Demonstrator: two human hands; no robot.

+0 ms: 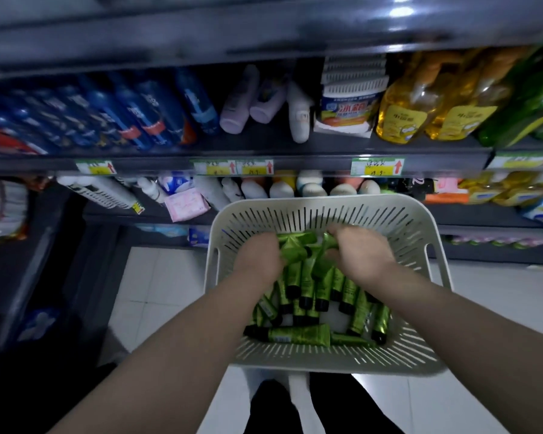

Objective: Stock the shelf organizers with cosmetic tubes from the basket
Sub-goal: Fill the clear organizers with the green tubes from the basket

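A pale slotted plastic basket (314, 211) sits low in front of me, holding several green cosmetic tubes (298, 335) with black caps. Both hands are down inside it at the far end of the pile. My left hand (257, 255) grips a bunch of the green tubes, its fingers curled into them. My right hand (359, 253) also grips green tubes, with crimped tube ends sticking out between thumb and fingers. A white slotted shelf organizer (102, 191) lies on the lower shelf at the left.
Dark store shelves rise ahead: blue bottles (145, 111) at upper left, pale lotion bottles (242, 101) in the middle, yellow oil bottles (402, 117) at right. Price tags (377, 166) line the shelf edge. White floor tiles (157, 286) lie below, and dark trouser legs show under the basket.
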